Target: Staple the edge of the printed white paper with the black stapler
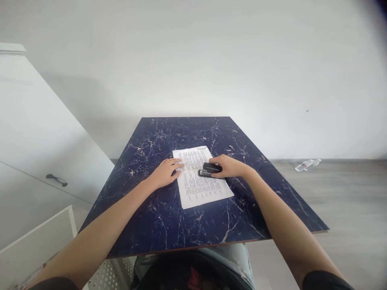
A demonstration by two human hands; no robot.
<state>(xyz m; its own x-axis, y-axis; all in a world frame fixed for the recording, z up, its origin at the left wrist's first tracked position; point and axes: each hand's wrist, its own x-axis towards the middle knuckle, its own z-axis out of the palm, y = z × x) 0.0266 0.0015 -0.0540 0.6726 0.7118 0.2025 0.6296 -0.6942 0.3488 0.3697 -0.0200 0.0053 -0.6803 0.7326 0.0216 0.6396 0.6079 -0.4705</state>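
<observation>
Printed paper (193,189) lies at a slight angle on the dark blue marbled table; I cannot tell whether it is one sheet or a stack. My left hand (167,172) rests at the paper's left edge, fingers spread and lying flat on it. A black stapler (208,170) is over the right part of the paper, its jaw pointing left and its two arms apart. My right hand (227,166) grips the stapler from the right. The stapler's rear end is partly hidden by that hand.
Small items (230,147) lie on the table (169,229) beyond the paper, too small to name. A white cabinet (36,121) with a black handle stands at left. On the floor at right lies a clear plastic bottle (307,164). A white wall rises behind the table.
</observation>
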